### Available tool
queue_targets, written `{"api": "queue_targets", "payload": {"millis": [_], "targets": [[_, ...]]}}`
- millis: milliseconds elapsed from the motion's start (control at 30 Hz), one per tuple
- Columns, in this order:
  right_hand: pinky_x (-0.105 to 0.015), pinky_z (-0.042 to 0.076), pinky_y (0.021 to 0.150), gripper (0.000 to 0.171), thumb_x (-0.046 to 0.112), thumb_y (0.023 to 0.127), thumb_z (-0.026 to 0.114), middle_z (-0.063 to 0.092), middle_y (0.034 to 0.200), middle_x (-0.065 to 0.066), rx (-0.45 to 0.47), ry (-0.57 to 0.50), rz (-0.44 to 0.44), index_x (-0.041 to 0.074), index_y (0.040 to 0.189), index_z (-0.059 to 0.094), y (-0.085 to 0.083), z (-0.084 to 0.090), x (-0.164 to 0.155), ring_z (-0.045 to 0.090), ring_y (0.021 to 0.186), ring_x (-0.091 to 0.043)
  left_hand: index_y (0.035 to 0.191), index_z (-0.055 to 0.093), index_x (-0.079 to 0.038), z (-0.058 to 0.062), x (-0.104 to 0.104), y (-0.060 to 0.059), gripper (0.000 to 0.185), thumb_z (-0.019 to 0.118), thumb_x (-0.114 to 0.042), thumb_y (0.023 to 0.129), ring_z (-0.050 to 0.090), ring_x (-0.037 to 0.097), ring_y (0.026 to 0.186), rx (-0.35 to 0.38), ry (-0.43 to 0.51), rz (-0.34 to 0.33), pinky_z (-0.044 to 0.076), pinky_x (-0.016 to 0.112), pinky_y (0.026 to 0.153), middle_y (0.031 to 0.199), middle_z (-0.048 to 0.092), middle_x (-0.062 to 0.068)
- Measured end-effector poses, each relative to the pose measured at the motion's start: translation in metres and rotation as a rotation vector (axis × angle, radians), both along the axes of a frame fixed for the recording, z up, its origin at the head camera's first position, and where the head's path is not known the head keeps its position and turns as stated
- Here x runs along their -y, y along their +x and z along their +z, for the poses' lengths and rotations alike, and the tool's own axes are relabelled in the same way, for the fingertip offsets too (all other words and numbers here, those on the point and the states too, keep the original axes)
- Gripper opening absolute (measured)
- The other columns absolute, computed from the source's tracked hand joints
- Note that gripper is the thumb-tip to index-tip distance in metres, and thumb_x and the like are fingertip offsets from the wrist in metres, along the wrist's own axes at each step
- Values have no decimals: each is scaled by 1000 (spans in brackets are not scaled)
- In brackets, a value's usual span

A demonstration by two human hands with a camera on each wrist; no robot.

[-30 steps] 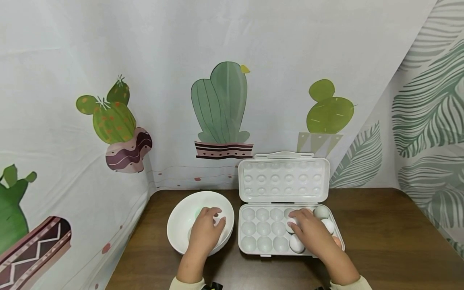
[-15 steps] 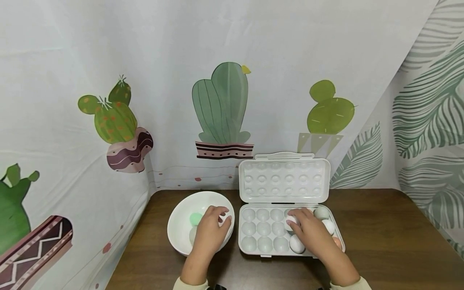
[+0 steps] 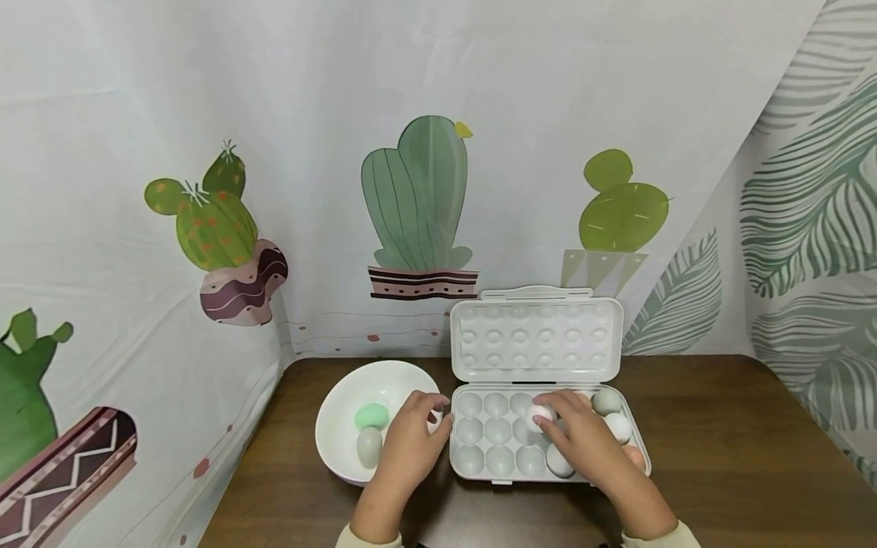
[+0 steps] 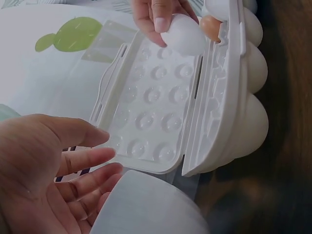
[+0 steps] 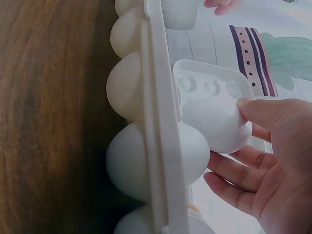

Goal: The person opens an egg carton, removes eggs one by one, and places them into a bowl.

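My right hand (image 3: 584,435) pinches a white egg (image 3: 540,417) between thumb and fingers, over the egg carton (image 3: 484,476). In the right wrist view the held egg (image 5: 219,126) shows above the carton's rim, beside another white egg (image 5: 194,153) seated in a cup. My left hand (image 3: 413,440) holds nothing, its fingers loosely bent, at the right side of the white bowl (image 3: 336,392). Inside that bowl lie a mint-green egg (image 3: 371,416) and a pale grey egg (image 3: 368,447). The left wrist view shows the left palm (image 4: 29,165) bare.
The carton's lid (image 3: 537,342) stands raised at the back against the cactus-print cloth (image 3: 521,190). Its right end holds a grey-green egg (image 3: 606,401), a white egg (image 3: 619,428) and an orange-brown egg (image 3: 634,457). Both containers stand on a brown wooden table (image 3: 740,441).
My left hand has moved right, from over the bowl to its right rim, uncovering the two eggs. The right hand has shifted slightly left with the white egg.
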State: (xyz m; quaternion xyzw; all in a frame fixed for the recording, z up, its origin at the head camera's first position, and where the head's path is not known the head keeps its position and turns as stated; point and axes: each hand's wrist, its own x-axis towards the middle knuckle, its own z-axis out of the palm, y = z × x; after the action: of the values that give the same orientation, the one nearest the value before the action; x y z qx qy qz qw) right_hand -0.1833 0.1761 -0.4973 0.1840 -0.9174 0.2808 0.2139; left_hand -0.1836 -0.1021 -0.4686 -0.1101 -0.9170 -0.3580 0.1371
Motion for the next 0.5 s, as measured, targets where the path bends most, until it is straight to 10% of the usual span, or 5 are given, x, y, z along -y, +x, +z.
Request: {"api": "queue_targets", "payload": {"millis": [500], "targets": [[-37,52,93,30,15,90,76,68,116,4,-26,-87,98,15,118,68,4,5,9,63,111,-16,119,69,-15,-4,-11,4,34,77,-17,86,64,14,91,-44,-36,-152,53,30,79,102,62,-4]]}}
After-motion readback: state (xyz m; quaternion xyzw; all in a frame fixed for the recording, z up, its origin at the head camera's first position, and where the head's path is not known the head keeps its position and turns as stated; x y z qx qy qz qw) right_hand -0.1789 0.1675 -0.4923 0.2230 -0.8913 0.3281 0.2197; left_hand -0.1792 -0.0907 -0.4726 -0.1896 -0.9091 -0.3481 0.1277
